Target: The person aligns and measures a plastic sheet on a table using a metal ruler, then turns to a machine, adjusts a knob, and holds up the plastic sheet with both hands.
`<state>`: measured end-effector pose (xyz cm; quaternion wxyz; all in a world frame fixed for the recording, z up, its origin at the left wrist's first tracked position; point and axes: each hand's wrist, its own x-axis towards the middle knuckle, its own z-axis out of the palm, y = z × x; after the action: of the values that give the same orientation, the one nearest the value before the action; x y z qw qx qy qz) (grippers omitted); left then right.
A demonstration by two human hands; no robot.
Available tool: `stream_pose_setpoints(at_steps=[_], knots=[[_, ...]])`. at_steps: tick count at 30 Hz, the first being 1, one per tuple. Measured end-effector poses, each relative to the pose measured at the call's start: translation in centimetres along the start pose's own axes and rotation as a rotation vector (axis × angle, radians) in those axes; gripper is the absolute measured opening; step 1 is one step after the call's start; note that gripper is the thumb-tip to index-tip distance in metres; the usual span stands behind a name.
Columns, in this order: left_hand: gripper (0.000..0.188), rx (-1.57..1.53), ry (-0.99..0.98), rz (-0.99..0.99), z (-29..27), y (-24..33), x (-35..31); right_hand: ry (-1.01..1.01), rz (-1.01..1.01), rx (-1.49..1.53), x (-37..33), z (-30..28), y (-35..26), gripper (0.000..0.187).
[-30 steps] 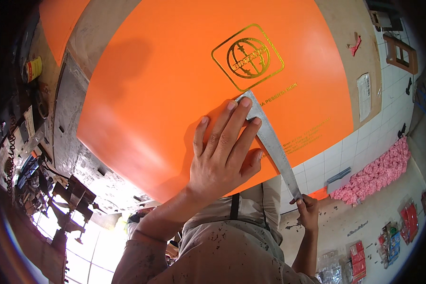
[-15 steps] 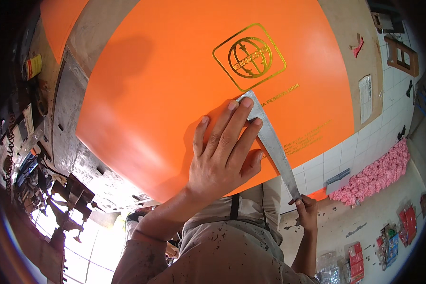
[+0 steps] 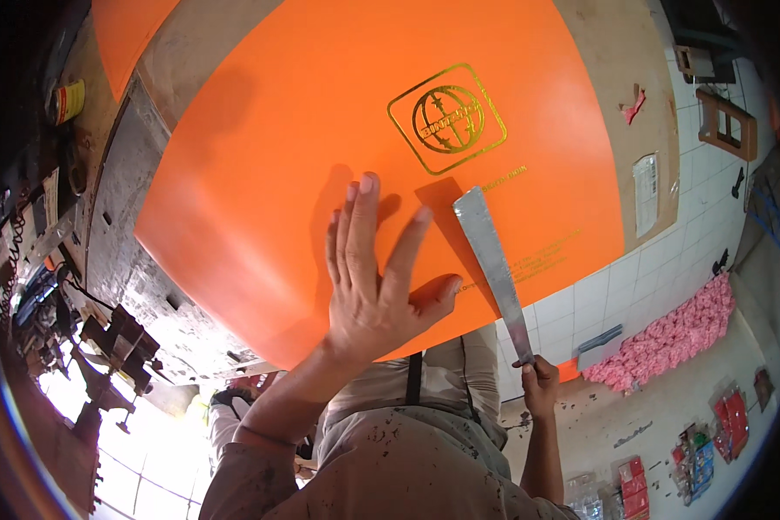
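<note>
The left hand (image 3: 373, 286) lies open, fingers spread flat on the orange sheet (image 3: 321, 147), pinning it to the tabletop (image 3: 615, 52). Beside it, the right hand (image 3: 539, 386) grasps a long metal ruler (image 3: 491, 260), laid across the sheet as a straightedge.

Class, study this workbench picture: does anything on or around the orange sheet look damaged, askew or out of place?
Nothing stands out. The orange sheet lies flat and unwrinkled under the left hand; the right hand holds a long metal blade over its edge.
</note>
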<state>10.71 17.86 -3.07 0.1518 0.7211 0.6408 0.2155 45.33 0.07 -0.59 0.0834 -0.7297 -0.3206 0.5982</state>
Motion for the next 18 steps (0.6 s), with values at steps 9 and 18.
stream_pose_setpoints(at_steps=[9,18], knots=[[0.101,0.048,-0.138,-0.165,-2.3,0.5,0.8,0.071,-0.171,0.064,2.0,-3.2,0.1,0.037],[0.096,0.036,-0.246,-0.241,-4.7,1.9,-0.4,0.206,-0.387,0.051,6.5,-9.7,-5.4,0.03]])
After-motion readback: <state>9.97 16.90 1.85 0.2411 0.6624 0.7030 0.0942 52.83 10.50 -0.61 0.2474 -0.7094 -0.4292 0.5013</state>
